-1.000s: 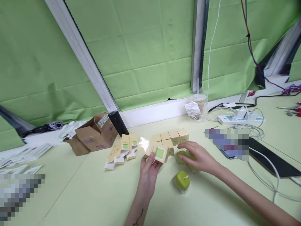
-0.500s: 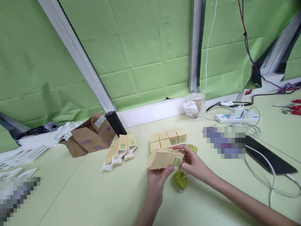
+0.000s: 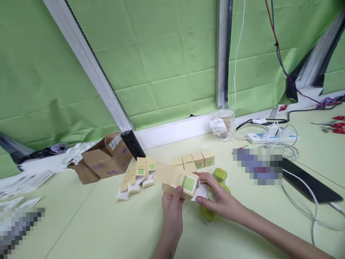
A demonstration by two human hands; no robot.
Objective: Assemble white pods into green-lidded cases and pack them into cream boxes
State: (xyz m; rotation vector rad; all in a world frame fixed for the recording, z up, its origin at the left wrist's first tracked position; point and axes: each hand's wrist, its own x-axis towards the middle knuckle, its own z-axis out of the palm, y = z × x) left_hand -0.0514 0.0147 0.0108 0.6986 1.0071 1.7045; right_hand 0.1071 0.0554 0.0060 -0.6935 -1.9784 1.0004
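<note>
Turned since the earlier frame, the box [image 3: 176, 180] sits at lower centre, clasped in my left hand [image 3: 173, 207]; my right hand [image 3: 225, 198], grip parted, touches its open edge. Tabletop [image 3: 107, 226] spreads across lower left.

The box [image 3: 175, 180] I hold is pale tan with a white-bordered green square [image 3: 189, 183] and a white flap [image 3: 201, 192], and the molded pieces [image 3: 220, 173] beside it are glossy yellow-green. My bench [image 3: 107, 223] is pale yellow-green; toward its far edge I see a brown carton [image 3: 120, 160] with purple print, a black cylinder [image 3: 133, 144] and, near the right edge, red tool handles [image 3: 339, 125].
</note>
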